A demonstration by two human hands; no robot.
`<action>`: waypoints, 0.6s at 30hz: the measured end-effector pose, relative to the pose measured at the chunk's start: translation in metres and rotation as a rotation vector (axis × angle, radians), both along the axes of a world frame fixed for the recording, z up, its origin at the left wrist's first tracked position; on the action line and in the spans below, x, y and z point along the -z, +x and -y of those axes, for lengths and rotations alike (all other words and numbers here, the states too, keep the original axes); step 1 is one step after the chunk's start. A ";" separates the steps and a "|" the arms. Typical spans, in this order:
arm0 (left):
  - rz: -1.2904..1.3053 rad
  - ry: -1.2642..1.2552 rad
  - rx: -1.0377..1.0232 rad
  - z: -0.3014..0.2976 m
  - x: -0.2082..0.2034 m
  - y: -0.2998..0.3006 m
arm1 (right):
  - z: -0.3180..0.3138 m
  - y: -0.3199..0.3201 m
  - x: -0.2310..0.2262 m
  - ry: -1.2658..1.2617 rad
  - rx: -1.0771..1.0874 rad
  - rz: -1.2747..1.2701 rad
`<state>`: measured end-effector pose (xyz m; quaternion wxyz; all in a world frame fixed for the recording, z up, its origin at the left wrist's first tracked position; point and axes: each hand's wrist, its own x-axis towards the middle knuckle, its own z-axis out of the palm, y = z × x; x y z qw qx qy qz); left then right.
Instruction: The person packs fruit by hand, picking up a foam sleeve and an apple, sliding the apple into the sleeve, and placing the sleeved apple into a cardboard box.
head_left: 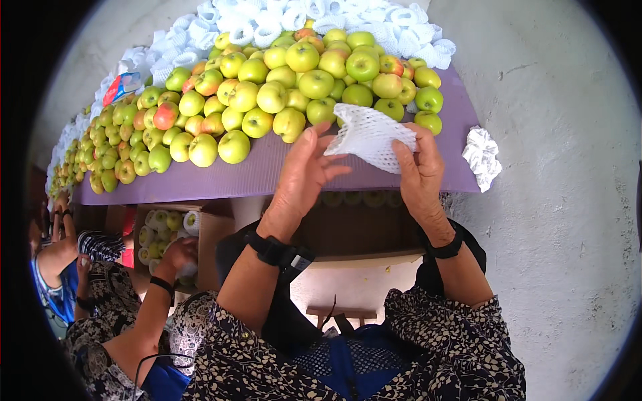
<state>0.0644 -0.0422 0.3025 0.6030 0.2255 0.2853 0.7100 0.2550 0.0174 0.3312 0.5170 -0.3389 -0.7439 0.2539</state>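
Right hand (421, 172) pinches unfilled foam net sleeve (372, 137) at table (458, 137); left hand (302, 172) splayed, gripping nothing; apples (302, 57) atop bare, sleeved apples (146, 236) below.

The foam net (376, 138) is white, the apples (272, 97) yellow-green blushed red, the tabletop (221, 182) purple, the sleeves (234, 357) cream-patterned black.

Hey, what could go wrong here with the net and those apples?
The foam net, pinched in the right hand, might tear if pulled too hard. Apples heaped loosely on the purple table could roll off its front edge if bumped.
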 end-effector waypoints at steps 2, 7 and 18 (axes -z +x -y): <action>0.074 0.066 0.095 0.007 -0.011 0.017 | 0.006 -0.007 -0.001 -0.009 -0.130 -0.049; -0.182 0.149 0.167 0.009 -0.016 0.003 | 0.010 -0.011 0.000 0.015 -0.166 0.088; -0.466 0.065 -0.275 0.008 -0.001 0.005 | 0.014 -0.014 0.002 -0.065 -0.201 -0.003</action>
